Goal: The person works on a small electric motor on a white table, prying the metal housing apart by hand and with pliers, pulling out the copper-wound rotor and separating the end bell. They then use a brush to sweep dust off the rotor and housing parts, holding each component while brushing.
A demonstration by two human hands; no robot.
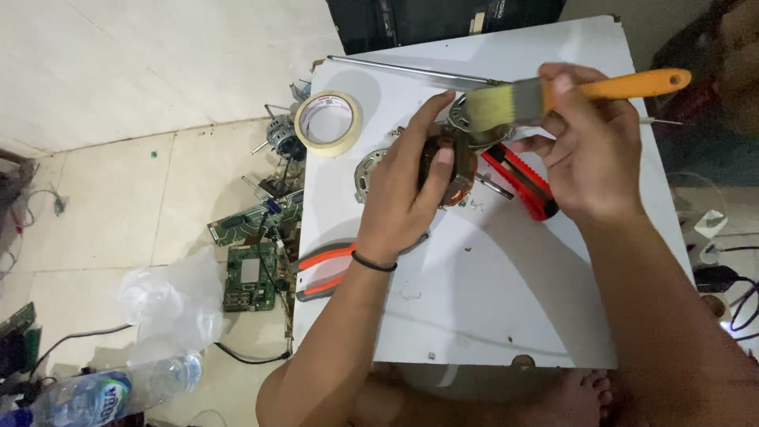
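Head view: we grip a motor (452, 162) in our left hand (403, 194) above the white board (490, 292), our right hand (589, 146) closed around an orange-handled brush (545, 95), bristles touching the motor's top.

Copper-wound motor (455, 162) held upright; orange-handled brush (545, 95) seemingly touching it.
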